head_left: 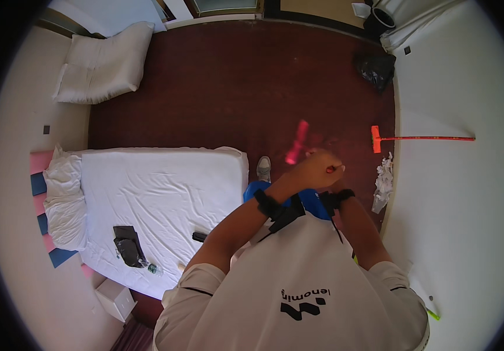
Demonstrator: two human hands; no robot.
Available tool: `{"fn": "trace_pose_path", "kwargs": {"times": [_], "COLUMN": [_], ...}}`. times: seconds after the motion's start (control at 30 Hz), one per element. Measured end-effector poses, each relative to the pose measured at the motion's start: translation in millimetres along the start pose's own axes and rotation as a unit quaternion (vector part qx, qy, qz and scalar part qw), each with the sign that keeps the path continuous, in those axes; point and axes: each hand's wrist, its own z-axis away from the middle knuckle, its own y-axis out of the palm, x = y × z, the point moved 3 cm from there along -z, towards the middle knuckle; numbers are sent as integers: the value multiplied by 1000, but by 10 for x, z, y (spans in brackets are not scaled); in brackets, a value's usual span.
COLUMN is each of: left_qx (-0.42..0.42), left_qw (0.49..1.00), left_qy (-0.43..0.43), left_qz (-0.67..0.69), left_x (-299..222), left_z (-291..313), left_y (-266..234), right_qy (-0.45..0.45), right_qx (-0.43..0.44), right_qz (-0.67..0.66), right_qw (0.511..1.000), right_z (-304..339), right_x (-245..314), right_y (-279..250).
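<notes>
My left hand (320,167) is closed round a red pole, whose end shows at the fist. Just below it and mostly hidden by it, my right hand (339,186) is also closed on the pole. The pole points down towards the floor, so I see it nearly end-on. At its far end is a blurred pink bar-shaped head (297,142), apparently a broom's, over the dark red floor (223,88). Both wrists wear black straps. One grey shoe (264,168) shows beside the bed.
Left stands a bed (158,187) with white sheets, a black bag (128,245) and a clear bottle (153,268). An orange-headed floor tool (376,139) leans on the right wall, near crumpled white scraps (384,182) and a black bin bag (375,70). A folded mattress (105,64) lies far left.
</notes>
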Motion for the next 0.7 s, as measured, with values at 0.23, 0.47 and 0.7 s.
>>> {"fn": "trace_pose_path", "kwargs": {"times": [0.23,0.47,0.7], "left_qx": [124,45,43], "left_qw": [989,997,890], "left_qy": [-55,-53,-285], "left_qz": [-67,26,353], "left_x": [138,1088,1265], "left_z": [-96,124,-126], "left_y": [-335,-359,-617], "right_qy": [-88,7,136], "right_qx": [-37,-27,23], "right_qz": [-212,-2,4], "right_qw": [973,1000,990], "right_z": [-499,-430,-487], "right_x": [577,-215,-849], "right_y": [364,489,499]}}
